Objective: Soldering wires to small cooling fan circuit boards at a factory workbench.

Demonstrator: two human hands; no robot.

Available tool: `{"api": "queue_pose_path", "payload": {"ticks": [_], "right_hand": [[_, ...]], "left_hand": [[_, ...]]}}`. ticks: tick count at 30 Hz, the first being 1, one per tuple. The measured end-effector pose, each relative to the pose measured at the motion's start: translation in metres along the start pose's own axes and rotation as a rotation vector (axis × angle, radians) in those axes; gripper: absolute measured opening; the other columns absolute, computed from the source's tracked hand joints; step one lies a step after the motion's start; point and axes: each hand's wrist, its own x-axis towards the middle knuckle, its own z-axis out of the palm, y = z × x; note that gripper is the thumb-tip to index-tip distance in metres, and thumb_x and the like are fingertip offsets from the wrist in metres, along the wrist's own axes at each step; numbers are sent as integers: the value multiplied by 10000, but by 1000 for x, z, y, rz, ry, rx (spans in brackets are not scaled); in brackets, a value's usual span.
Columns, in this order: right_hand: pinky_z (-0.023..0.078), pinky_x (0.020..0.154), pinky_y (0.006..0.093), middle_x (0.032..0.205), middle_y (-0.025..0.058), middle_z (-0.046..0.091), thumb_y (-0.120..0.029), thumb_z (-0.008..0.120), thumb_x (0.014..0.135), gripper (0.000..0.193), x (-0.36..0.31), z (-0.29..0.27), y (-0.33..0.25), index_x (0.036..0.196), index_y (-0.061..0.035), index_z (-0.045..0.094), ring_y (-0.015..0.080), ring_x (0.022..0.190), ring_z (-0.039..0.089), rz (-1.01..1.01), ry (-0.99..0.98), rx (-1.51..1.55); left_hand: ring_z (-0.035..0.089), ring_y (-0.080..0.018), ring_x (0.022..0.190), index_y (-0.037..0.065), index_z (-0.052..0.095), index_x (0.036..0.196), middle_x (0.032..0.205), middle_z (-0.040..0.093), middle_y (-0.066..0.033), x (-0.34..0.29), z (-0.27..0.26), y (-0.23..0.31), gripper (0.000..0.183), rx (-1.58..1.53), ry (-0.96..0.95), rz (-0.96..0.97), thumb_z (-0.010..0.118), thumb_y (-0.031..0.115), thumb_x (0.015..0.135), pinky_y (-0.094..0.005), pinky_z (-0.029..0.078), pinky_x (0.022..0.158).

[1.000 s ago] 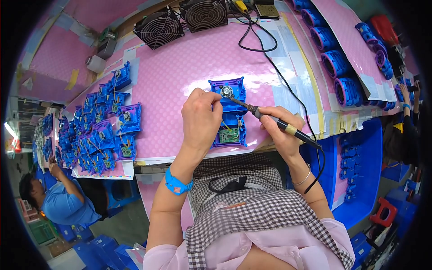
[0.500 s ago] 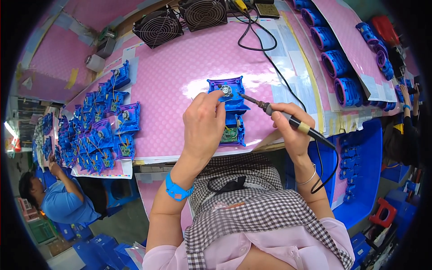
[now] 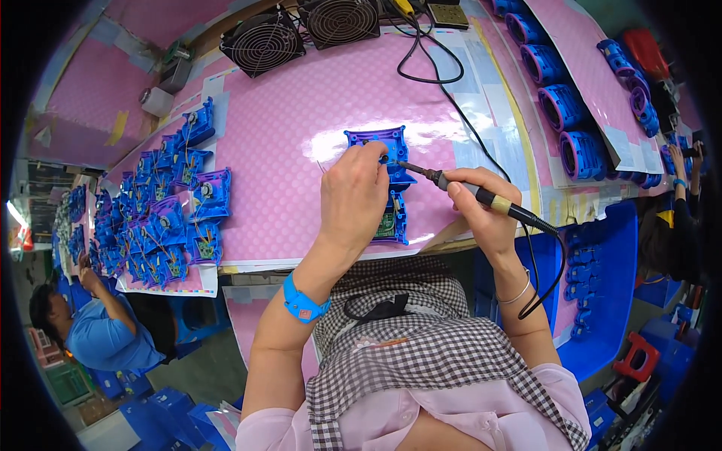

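My right hand (image 3: 485, 207) grips a soldering iron (image 3: 492, 201) like a pen. Its tip points left into a blue plastic housing (image 3: 387, 135) on the pink table mat. Over that housing, my left hand (image 3: 352, 194) is closed in a pinch and hides the round speaker inside. A thin wire (image 3: 321, 166) pokes out on the left side of this hand; the pinched fingertips are partly hidden. Just below, towards me, lies a joined blue part with a green circuit board (image 3: 386, 224), partly covered by my left hand.
Many blue housings with wires (image 3: 162, 218) crowd the left of the table. Two black fans (image 3: 263, 46) stand at the back. The iron's black cable (image 3: 474, 128) crosses the mat. Blue ring-shaped parts (image 3: 560, 105) line the right; below is a blue bin (image 3: 602, 301). A co-worker (image 3: 113, 331) sits left.
My left hand has shifted right and up over the housing, now covering the speaker that showed before. The soldering iron has moved slightly left and up, its tip nearer my left fingertips.
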Motion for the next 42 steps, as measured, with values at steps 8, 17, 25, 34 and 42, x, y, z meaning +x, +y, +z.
{"api": "queue_pose_path", "payload": {"ticks": [8, 17, 25, 34, 42], "right_hand": [[428, 557, 218, 762, 80, 660, -28, 653, 813, 149, 1, 2, 0, 944, 29, 696, 99, 621, 575, -45, -21, -6], [442, 564, 220, 808, 91, 652, -23, 645, 819, 156, 1, -4, 3, 957, 36, 687, 103, 631, 575, -50, -13, 28], [414, 564, 221, 748, 67, 640, -41, 654, 810, 149, 0, -2, 3, 933, 33, 692, 97, 627, 554, -39, 0, -21], [404, 549, 220, 737, 67, 637, -35, 656, 803, 145, 0, -1, 1, 926, 32, 694, 91, 614, 547, -64, -13, -37], [400, 539, 221, 722, 61, 619, -18, 646, 805, 150, 0, -2, 3, 941, 33, 686, 92, 605, 548, -63, 34, 10]], "left_hand": [[620, -209, 625, 26, 673, 950, 759, 659, -92, 1, -11, -4, 186, 21, 29, 31, 685, 20, 764, -324, 472, 557], [494, -35, 657, -51, 685, 947, 777, 645, -14, -32, -52, -57, 207, -476, 141, -620, 698, 136, 861, -193, 399, 578], [560, -63, 681, -28, 700, 905, 806, 656, -44, -20, -37, -18, 173, -399, 142, -423, 745, 106, 806, -204, 424, 566], [630, -212, 674, 23, 703, 862, 774, 666, -102, -7, -16, -8, 101, -294, -39, -199, 706, 91, 789, -351, 478, 591], [641, -305, 706, 44, 712, 835, 778, 658, -138, -3, -11, -6, 92, -64, -141, -117, 684, 122, 794, -402, 498, 634]]}}
